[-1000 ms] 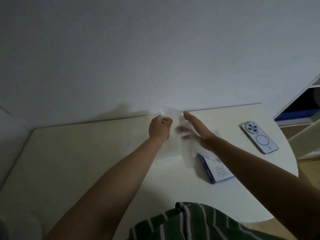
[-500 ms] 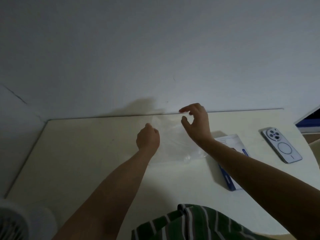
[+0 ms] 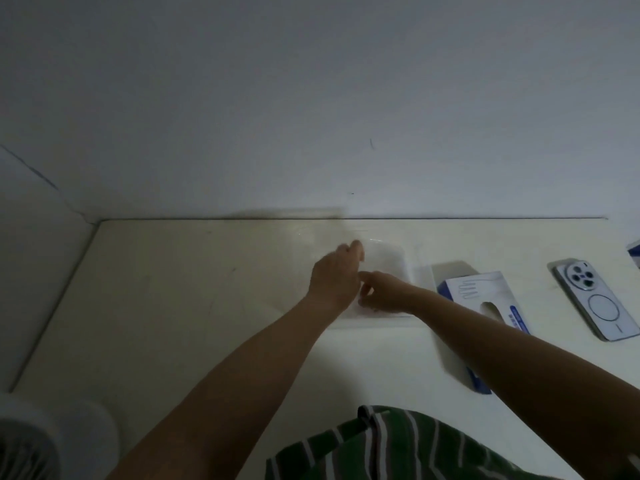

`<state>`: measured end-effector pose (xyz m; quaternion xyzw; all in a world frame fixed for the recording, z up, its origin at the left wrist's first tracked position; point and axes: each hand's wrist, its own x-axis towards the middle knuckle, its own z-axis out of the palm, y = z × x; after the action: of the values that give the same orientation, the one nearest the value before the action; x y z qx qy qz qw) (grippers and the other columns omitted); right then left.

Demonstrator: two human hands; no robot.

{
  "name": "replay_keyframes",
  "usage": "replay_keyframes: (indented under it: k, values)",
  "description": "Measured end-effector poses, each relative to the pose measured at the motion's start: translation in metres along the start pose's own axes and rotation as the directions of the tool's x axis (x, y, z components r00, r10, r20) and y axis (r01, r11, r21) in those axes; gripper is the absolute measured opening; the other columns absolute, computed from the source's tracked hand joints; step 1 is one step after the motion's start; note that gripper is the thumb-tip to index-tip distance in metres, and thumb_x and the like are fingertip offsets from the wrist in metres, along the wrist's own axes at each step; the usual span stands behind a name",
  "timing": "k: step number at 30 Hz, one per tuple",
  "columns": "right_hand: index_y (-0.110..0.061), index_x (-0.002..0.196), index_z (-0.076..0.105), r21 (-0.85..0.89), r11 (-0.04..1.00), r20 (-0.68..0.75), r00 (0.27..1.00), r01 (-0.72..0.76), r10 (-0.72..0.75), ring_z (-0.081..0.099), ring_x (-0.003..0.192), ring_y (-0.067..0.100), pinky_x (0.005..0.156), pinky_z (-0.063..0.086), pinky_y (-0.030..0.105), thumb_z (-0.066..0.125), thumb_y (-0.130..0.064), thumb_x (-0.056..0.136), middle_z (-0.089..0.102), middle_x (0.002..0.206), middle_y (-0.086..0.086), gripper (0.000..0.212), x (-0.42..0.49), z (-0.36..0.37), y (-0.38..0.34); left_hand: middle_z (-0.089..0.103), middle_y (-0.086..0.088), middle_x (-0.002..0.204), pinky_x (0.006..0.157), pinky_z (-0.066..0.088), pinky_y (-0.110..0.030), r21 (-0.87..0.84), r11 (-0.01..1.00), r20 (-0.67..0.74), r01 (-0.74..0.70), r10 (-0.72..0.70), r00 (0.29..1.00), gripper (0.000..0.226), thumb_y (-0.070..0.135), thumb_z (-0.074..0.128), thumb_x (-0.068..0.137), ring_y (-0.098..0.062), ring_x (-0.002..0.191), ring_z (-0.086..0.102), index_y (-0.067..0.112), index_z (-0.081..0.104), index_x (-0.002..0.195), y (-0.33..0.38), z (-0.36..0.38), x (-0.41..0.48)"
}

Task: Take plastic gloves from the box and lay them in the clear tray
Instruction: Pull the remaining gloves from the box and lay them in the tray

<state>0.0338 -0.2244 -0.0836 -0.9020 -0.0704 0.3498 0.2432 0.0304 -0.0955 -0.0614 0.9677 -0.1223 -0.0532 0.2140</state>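
1. Two sets of fingers, both crowded over the tray (image 3: 406,261). Left hand (image 3: 334,277): fingers (image 3: 356,247) bent down by the far-left rim and motion-blurred, so I can't tell if they're pinching anything.
2. Right hand (image 3: 386,294): index poking toward 9 o'clock, almost touching the left hand, with the rest tucked under. Gripping or not? Can't tell either.
3. Glove: honestly too clear to pick out in this light. My guess is it's under the two hands, in or just over the tray, getting flattened.
4. Tray sits toward the wall edge of the table (image 3: 173,306), roughly 12 o'clock from the person.
5. The bit that matters next: box (image 3: 485,299) lies at 3 to 4 o'clock from the fingers, just beside the tray. Its long axis runs roughly 11 to 5, opening facing up. Right hand is nearer by a lot, and its forearm passes right over the box. I'd expect that hand to fetch the next glove, with the left minding the tray.
6. Further out: phone (image 3: 595,303) at 3 o'clock of the box, face down; fan (image 3: 20,441) at 8 o'clock; striped shirt (image 3: 381,445) at 6.
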Motion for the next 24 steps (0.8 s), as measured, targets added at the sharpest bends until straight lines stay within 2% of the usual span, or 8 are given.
replay_keyframes:
  k: [2,5,10,14,17,19,22,24]
  values:
    - [-0.017,0.147,0.036,0.024,1.000,0.006,1.000,-0.006,0.006,0.063,0.099,0.024,0.090,0.054,0.037,0.053,-0.005,0.094,0.061,0.124,0.015,0.057,0.002,-0.002,0.002,0.052,-0.013,0.117,0.081,0.050,-0.036,0.009,0.987,0.264,0.161,-0.158,0.951,0.044,0.020,0.064,0.087,-0.030,0.102,0.058,0.011,0.044,0.125,-0.001,0.014,0.006]
    - [-0.015,0.149,0.031,0.234,0.968,0.005,0.995,-0.095,0.096,0.063,0.096,0.027,0.075,0.058,0.035,0.053,-0.003,0.092,0.056,0.125,0.018,0.062,0.005,-0.005,0.012,0.034,-0.020,0.134,0.088,0.053,-0.042,0.049,0.908,0.494,0.415,-0.384,0.780,0.097,0.034,0.076,0.078,-0.036,0.117,0.051,0.015,0.012,0.148,-0.015,0.037,0.012]
    - [0.006,0.128,0.049,0.134,0.974,-0.118,0.973,-0.183,0.200,0.051,0.118,0.034,0.094,0.044,0.033,0.051,-0.006,0.092,0.052,0.126,0.022,0.038,0.013,-0.006,0.017,0.016,-0.020,0.155,0.112,0.032,-0.045,0.089,0.881,0.471,0.465,-0.449,0.760,0.089,0.042,0.064,0.089,-0.039,0.140,0.026,0.021,0.007,0.154,-0.030,0.040,0.010]
    - [0.000,0.137,0.040,0.011,0.976,-0.016,0.975,-0.219,0.220,0.039,0.127,0.035,0.091,0.036,0.027,0.057,-0.021,0.091,0.038,0.137,0.022,0.053,0.011,0.000,0.011,-0.003,-0.021,0.157,0.117,0.023,-0.046,0.151,0.878,0.533,0.455,-0.460,0.711,0.098,0.040,0.063,0.089,-0.041,0.144,0.013,0.031,-0.011,0.152,-0.030,0.043,0.008]
    - [-0.001,0.143,0.034,0.001,0.986,0.021,0.986,-0.165,0.165,0.038,0.131,0.032,0.099,0.035,0.029,0.054,-0.017,0.096,0.038,0.144,0.019,0.053,0.003,-0.008,0.005,0.000,-0.024,0.156,0.114,0.025,-0.044,0.174,0.890,0.530,0.422,-0.446,0.721,0.098,0.041,0.062,0.089,-0.041,0.143,0.018,0.029,-0.012,0.152,-0.030,0.041,0.007]
    - [-0.002,0.145,0.034,0.066,0.987,0.046,0.989,-0.144,0.141,0.040,0.131,0.031,0.102,0.037,0.033,0.055,-0.019,0.097,0.038,0.146,0.017,0.055,-0.002,-0.015,0.006,0.021,-0.023,0.151,0.105,0.037,-0.041,0.169,0.902,0.486,0.398,-0.427,0.763,0.092,0.035,0.065,0.087,-0.039,0.134,0.036,0.024,0.001,0.154,-0.026,0.034,0.008]
    - [-0.005,0.141,0.045,0.035,0.999,-0.043,0.999,-0.025,0.026,0.046,0.130,0.026,0.105,0.038,0.032,0.055,-0.022,0.097,0.045,0.146,0.013,0.048,-0.017,-0.027,0.001,0.053,-0.016,0.125,0.084,0.047,-0.037,0.240,0.928,0.236,0.284,-0.340,0.911,0.051,0.023,0.056,0.090,-0.033,0.110,0.056,0.011,0.039,0.136,-0.010,0.017,0.009]
    - [-0.009,0.129,0.060,0.091,0.992,-0.202,0.977,0.087,-0.067,0.062,0.112,0.023,0.096,0.050,0.030,0.053,-0.017,0.097,0.062,0.129,0.008,0.034,-0.028,-0.041,-0.002,0.059,-0.012,0.110,0.075,0.046,-0.034,0.197,0.950,0.038,0.243,-0.255,0.966,0.028,0.014,0.051,0.089,-0.030,0.095,0.060,0.009,0.055,0.116,0.006,0.007,0.013]
